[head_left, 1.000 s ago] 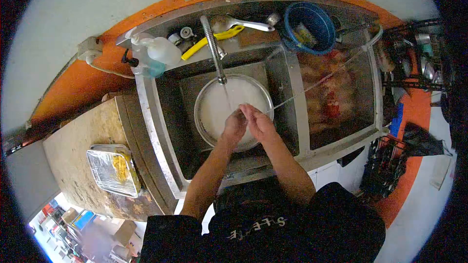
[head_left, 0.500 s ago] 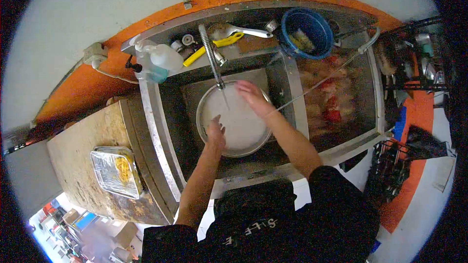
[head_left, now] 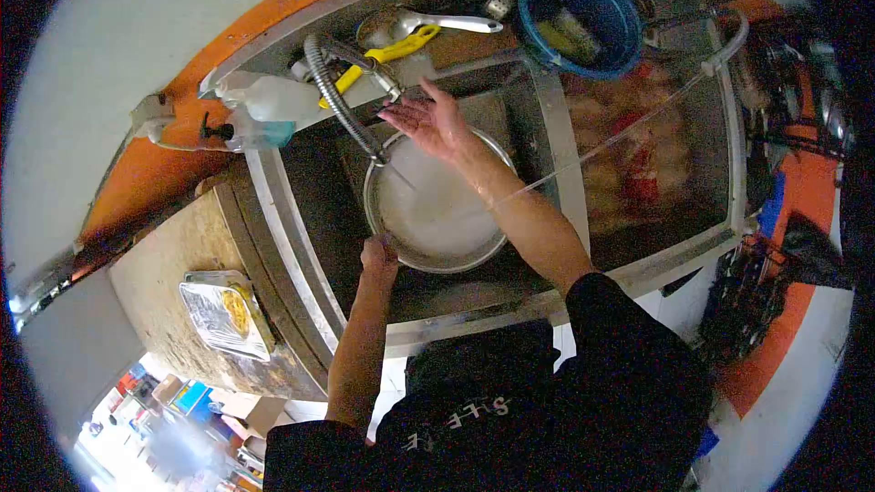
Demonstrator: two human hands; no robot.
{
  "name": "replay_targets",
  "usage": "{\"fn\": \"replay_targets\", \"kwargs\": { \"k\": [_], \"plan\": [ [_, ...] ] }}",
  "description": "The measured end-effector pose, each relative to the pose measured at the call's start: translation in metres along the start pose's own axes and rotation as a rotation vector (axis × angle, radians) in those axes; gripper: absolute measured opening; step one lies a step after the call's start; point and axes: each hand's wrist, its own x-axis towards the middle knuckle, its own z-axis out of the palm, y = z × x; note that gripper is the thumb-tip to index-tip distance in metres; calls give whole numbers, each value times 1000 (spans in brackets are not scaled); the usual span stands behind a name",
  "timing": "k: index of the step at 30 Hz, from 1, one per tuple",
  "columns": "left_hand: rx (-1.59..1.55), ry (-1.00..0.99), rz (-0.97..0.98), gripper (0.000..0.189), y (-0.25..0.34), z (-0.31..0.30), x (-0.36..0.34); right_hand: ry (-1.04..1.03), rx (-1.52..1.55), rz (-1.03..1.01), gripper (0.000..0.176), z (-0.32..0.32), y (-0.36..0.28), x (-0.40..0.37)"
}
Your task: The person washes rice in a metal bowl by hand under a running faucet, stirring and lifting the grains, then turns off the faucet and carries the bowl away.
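A large round metal pot (head_left: 445,268) filled with cloudy whitish water (head_left: 442,214) sits in the left sink basin. My left hand (head_left: 379,257) is closed around the pot's near-left rim. Over the pot's far edge, my right hand (head_left: 430,126) is held open with fingers apart, its fingertips close to the metal tap (head_left: 389,84). From the wall side, a flexible ribbed spout (head_left: 330,100) curves down, and a thin stream of water runs from its end into the pot.
A blue bucket (head_left: 629,32) with sponges stands behind the right basin, which holds pale things and a red item under water (head_left: 638,169). Yellow-handled tool (head_left: 401,47), ladle (head_left: 456,24) and bottles (head_left: 273,98) line the back ledge. A wrapped tray (head_left: 219,314) rests on the left table.
My left hand has gone from over the water to the pot's rim and closed there. My right hand has moved up and left toward the tap. The view has shifted.
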Motion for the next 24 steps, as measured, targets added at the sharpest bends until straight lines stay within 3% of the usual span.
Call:
{"fn": "replay_targets", "kwargs": {
  "k": [1, 2, 4, 5, 7, 9, 11, 12, 14, 15, 16, 17, 18, 20, 21, 22, 24],
  "plan": [
    [86, -2, 5, 15, 7, 5, -2, 53, -43, -43, 30, 14, -2, -9],
    [135, -16, 9, 14, 12, 11, -1, -37, -285, -81, 29, 4, 6, 4],
    [198, -54, 17, 14, 17, 18, 6, -57, -140, -78, 33, -2, 21, 23],
    [250, -92, 108, 15, 17, 16, 13, -70, -71, -85, 34, -3, 21, 26],
    [346, -155, 297, 21, 13, 11, 30, -24, -329, -156, 38, -1, 10, 19],
    [160, -110, 153, 24, 37, 40, 15, 53, -585, -236, 41, -3, -4, 6],
    [155, -191, 111, 24, 49, -13, 40, 178, -831, -313, 45, -15, -23, -18],
    [147, -225, 94, 25, 52, -13, 55, 256, -1413, -831, 40, -52, -34, -21],
    [361, -240, 353, 16, 86, 43, -15, 302, -1313, -753, 30, -41, -95, -92],
    [460, -224, 484, 13, 97, 58, -49, 425, -1264, -945, 26, -46, -122, -109],
    [353, -79, 326, 11, 85, 40, -29, 558, -1214, -1130, 22, -51, -149, -127],
    [243, 65, 168, 10, 68, 2, 10, 770, -1489, -1140, 28, -22, -172, -167],
    [134, 207, 11, 9, 55, -23, 32, 647, -1294, -1081, 31, -36, -204, -180],
    [71, 320, -60, 8, 48, -28, 32, 402, -892, -931, 38, -73, -277, -176],
    [41, 381, -89, 8, 52, -28, 29, 362, -833, -894, 39, -79, -281, -174],
    [74, 372, -39, 10, 76, 14, -21, 325, -773, -856, 41, -85, -284, -173],
    [138, 252, -16, 14, 79, 26, -19, 363, -921, -873, 41, -73, -284, -175]
  ]
}}
